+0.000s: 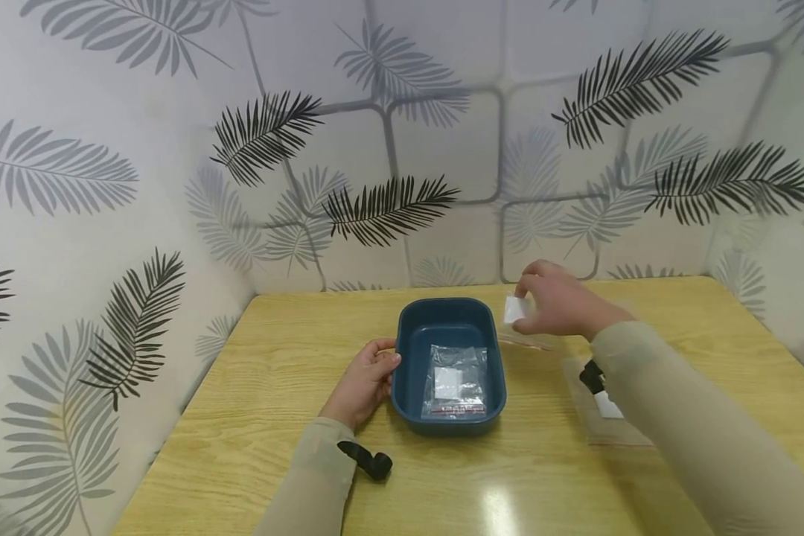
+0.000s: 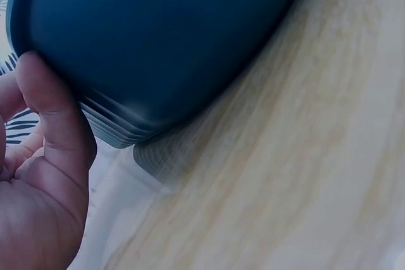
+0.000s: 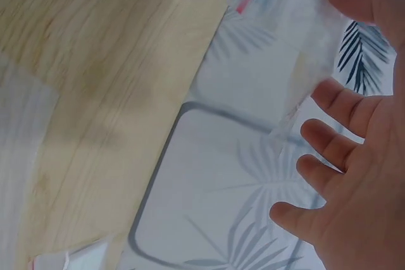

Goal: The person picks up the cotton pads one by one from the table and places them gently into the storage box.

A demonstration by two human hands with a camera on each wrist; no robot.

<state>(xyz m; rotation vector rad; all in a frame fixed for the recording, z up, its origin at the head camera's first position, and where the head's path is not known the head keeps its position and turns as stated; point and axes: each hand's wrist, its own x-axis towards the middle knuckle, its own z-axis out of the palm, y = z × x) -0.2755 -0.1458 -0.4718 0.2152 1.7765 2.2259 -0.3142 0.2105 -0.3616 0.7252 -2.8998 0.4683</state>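
A dark blue plastic bin (image 1: 405, 387) with rounded corners stands on the wooden table. My left hand (image 1: 367, 380) grips its left rim; in the left wrist view the thumb (image 2: 54, 105) lies at the rim. Inside the bin lies clear zip bags (image 1: 472, 372) showing a white square and a red seal line; how many overlap I cannot tell. Right of the bin's far corner, my right hand (image 1: 556, 301) pinches another clear zip bag (image 1: 514, 309) with a white square, held between thumb and fingers. Its pink seal strip shows in the right wrist view.
Another clear zip bag (image 1: 606, 432) with a white square lies on the table (image 1: 295, 350), partly under my right forearm. A small bag edge (image 3: 69, 257) shows low in the right wrist view. A leaf-patterned wall (image 1: 435, 246) borders the table's back.
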